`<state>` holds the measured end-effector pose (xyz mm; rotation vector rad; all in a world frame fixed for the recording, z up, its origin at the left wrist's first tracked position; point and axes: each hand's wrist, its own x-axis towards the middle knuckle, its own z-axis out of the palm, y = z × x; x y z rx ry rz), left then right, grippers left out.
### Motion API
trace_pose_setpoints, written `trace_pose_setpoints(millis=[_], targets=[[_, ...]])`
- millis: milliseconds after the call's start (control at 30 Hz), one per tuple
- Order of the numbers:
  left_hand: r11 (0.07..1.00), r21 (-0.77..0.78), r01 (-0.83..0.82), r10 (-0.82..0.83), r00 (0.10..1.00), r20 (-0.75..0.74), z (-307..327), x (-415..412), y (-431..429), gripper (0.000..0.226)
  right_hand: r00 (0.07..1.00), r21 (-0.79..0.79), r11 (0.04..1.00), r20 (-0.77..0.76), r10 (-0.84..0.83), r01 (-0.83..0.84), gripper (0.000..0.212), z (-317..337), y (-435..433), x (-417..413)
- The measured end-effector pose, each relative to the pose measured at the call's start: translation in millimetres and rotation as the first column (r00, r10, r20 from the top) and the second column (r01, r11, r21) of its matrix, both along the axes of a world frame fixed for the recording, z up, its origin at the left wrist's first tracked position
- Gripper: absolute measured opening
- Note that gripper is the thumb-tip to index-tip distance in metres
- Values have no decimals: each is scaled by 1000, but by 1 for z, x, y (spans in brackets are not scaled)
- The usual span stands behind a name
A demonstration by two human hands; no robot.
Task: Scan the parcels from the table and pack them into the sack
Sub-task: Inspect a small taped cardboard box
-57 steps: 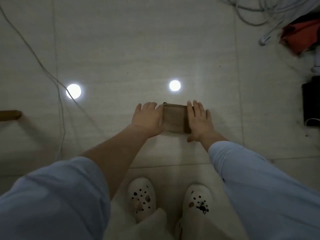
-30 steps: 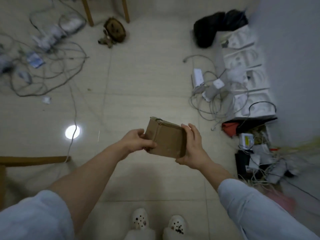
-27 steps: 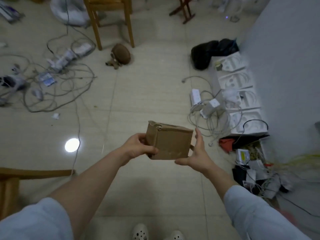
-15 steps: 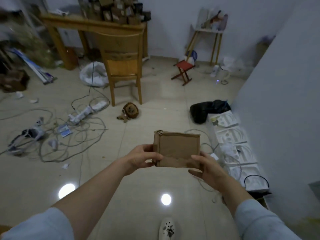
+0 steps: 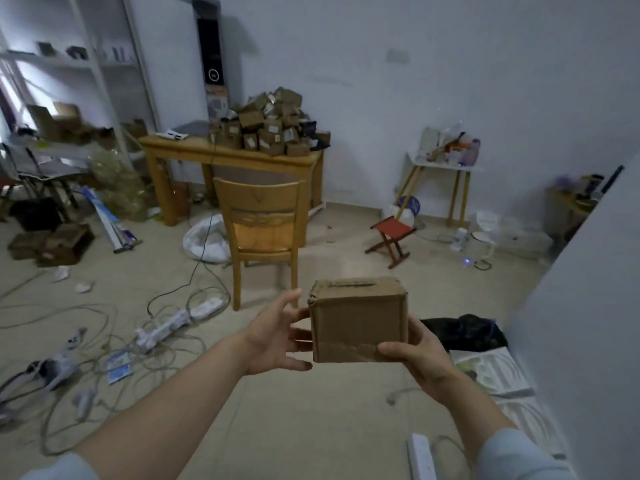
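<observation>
Cardboard sits between both hands: a brown parcel [image 5: 358, 323], held upright in the air at chest height. The right hand [image 5: 424, 356] grips its lower right corner, thumb across the front face and fingers hidden behind. The left hand [image 5: 273, 336] is spread open, with straight fingers reaching the parcel's left side. Beyond them stands a wooden chair [image 5: 263, 230], with a white sack [image 5: 204, 239] on the floor just beside it. Behind the chair, a wooden table [image 5: 188, 152] carries a pile of parcels [image 5: 273, 126]. Tangled cables [image 5: 104, 327] lie on the floor to the left.
</observation>
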<state>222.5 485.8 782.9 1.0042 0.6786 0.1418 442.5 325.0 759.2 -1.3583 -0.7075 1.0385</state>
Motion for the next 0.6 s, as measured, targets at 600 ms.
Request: trace_pose_setpoints(millis=[600], targets=[[978, 14, -207, 206, 977, 53, 29, 221, 374, 57, 956, -80, 996, -291, -50, 27, 128, 23, 374, 214]])
